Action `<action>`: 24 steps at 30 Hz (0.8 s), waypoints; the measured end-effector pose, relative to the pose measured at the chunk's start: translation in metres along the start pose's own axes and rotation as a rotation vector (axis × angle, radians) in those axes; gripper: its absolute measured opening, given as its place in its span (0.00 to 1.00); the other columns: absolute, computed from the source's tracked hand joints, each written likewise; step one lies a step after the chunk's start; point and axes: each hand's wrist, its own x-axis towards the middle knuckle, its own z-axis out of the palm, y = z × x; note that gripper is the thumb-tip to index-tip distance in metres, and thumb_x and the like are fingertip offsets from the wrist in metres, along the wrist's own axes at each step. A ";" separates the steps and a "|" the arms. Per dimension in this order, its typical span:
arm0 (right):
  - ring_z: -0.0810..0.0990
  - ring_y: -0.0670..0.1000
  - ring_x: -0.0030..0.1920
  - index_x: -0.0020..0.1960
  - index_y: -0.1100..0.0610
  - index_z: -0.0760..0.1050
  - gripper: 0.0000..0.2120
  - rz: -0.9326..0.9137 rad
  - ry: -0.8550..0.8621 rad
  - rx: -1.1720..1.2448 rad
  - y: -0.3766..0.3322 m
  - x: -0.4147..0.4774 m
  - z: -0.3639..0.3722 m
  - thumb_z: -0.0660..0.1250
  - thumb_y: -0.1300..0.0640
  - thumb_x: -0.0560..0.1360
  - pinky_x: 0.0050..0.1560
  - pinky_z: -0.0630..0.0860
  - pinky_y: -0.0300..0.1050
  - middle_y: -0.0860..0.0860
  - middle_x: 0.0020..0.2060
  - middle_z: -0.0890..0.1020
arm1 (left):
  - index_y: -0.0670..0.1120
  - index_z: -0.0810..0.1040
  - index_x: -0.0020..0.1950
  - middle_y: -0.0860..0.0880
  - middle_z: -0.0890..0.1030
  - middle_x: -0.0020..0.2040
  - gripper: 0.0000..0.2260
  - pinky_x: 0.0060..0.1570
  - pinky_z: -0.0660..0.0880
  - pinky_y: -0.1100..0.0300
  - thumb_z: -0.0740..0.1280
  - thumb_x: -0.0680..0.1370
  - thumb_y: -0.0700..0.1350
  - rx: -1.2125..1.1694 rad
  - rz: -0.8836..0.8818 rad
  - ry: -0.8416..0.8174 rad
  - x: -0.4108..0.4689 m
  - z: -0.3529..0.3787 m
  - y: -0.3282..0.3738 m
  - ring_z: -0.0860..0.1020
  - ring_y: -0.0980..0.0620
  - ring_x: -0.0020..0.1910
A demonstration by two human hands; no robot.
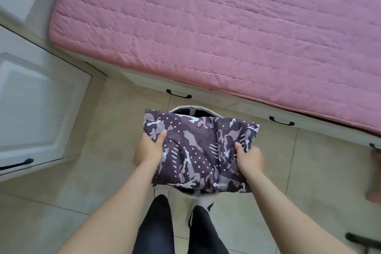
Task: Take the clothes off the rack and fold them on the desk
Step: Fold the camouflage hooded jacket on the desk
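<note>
Purple camouflage garment (198,150), folded

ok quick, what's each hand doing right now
left hand: grips the folded garment
right hand: grips the garment too

no readable text, labels or numbers anywhere

Blocked ahead by the bed (206,27) and drawers (226,107), at left by the white cabinet (31,99). Open over tiled floor (309,171) either side of the basket (181,108), itself mostly covered by the folded garment (198,150).
</note>
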 end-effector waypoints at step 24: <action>0.77 0.60 0.54 0.62 0.57 0.67 0.11 -0.016 0.077 -0.086 0.072 0.138 0.174 0.52 0.58 0.82 0.47 0.71 0.49 0.59 0.56 0.77 | 0.36 0.64 0.66 0.34 0.75 0.59 0.18 0.53 0.71 0.47 0.61 0.77 0.37 0.451 0.192 -0.005 0.139 0.163 -0.068 0.75 0.34 0.58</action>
